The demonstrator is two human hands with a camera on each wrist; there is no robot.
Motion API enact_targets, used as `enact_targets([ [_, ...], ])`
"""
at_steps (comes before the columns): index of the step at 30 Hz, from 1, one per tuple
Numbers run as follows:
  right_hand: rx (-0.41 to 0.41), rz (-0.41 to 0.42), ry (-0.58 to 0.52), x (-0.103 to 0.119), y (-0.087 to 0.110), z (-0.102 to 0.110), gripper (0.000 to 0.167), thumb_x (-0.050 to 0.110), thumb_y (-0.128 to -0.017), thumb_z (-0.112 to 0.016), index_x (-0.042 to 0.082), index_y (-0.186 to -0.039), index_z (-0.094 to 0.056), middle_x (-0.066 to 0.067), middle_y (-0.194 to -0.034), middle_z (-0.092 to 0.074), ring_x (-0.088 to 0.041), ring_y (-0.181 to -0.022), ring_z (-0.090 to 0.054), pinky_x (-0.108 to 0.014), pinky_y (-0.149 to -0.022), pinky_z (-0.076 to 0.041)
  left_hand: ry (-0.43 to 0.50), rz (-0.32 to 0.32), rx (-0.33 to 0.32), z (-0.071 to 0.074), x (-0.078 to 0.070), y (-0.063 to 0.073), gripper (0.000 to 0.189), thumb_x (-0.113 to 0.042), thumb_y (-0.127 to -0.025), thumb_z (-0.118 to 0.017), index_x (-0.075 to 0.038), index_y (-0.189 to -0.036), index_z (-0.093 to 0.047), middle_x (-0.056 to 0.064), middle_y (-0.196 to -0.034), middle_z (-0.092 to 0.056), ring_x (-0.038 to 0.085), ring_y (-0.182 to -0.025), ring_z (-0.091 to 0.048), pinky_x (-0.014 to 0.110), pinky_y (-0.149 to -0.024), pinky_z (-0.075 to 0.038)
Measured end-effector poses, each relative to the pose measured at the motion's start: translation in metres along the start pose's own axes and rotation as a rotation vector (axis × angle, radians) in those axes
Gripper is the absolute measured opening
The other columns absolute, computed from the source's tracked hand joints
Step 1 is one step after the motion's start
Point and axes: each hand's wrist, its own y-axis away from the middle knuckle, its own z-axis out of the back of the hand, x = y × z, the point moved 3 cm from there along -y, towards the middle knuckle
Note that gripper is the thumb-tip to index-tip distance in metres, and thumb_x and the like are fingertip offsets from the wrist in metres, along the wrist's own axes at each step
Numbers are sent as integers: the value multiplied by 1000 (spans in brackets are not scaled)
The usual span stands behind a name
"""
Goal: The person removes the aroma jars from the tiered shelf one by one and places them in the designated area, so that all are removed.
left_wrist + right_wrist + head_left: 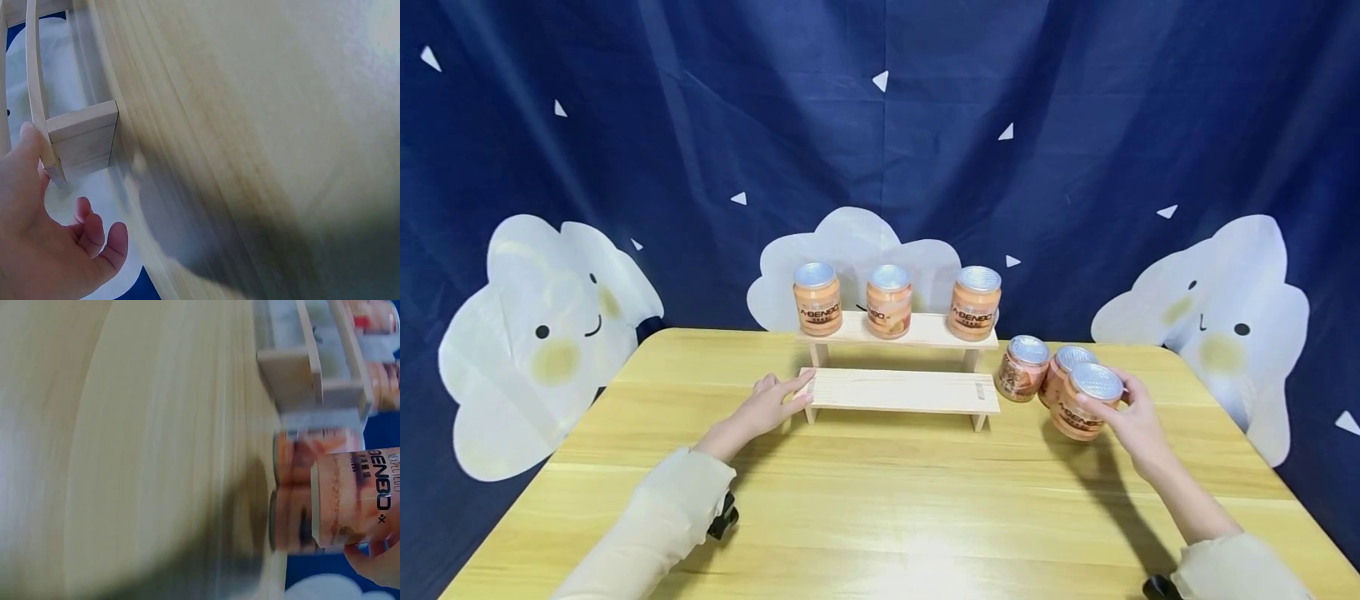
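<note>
My right hand [1135, 421] grips an orange-labelled jar [1078, 412] with a silvery lid, held upright and seemingly raised off the table. In the right wrist view this jar [356, 500] shows large dark lettering, with part of my right hand [378, 565] below it. Behind it stand two similar jars, a near one [1019, 379] and a partly hidden one [1060, 375]. At the left end of a two-tier wooden shelf, my left hand [767, 404] pinches the lower board [887, 390] between thumb and finger; the left wrist view shows this hand [44, 231] at the board's end.
Three matching jars, a left [817, 308], a middle [889, 310] and a right one [974, 312], stand on the upper board [932, 327]. The shelf is on a yellow wooden table [880, 500]. A dark blue curtain [880, 125] with cloud figures hangs behind.
</note>
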Motion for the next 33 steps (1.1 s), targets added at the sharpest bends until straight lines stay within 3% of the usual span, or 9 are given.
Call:
enact_targets([
  [3,-16,12,8,-9,-2,13,47,13,-84,-64,0,-124,-43,20,-98,-41,3,-91,-37,-12,-75,-31,6,3,4,-1,0,0,55,-38,-93,-49,-15,-141,-36,9,-81,-35,24,-76,-30,32,-64,-27],
  [7,-65,-29,4,-25,-6,27,41,16,-84,-65,11,-121,-48,16,-98,-41,1,-91,-35,-16,-75,-30,-2,-1,3,-2,0,0,55,-39,-93,-48,-15,-141,-35,9,-82,-35,23,-77,-30,32,-65,-27],
  [14,-84,-105,78,-41,-21,41,64,24,-85,-65,-10,-130,-34,10,-96,-41,-1,-85,-37,-15,-70,-35,6,2,-2,-2,3,0,55,-37,-93,-49,-15,-141,-35,9,-82,-37,23,-76,-30,32,-66,-27],
  [21,-101,-93,39,-46,-32,42,46,20,-83,-67,0,-118,-45,18,-91,-44,2,-83,-40,-11,-70,-36,14,-10,11,-2,2,0,57,-41,-93,-48,-14,-141,-35,9,-81,-36,23,-75,-29,33,-66,-25],
  [33,-78,-120,1,-54,-46,30,61,20,-84,-66,-8,-129,-35,16,-95,-42,3,-83,-40,-8,-68,-38,33,18,32,-1,1,1,58,-43,-93,-47,-16,-142,-33,8,-82,-35,23,-77,-28,33,-65,-26],
])
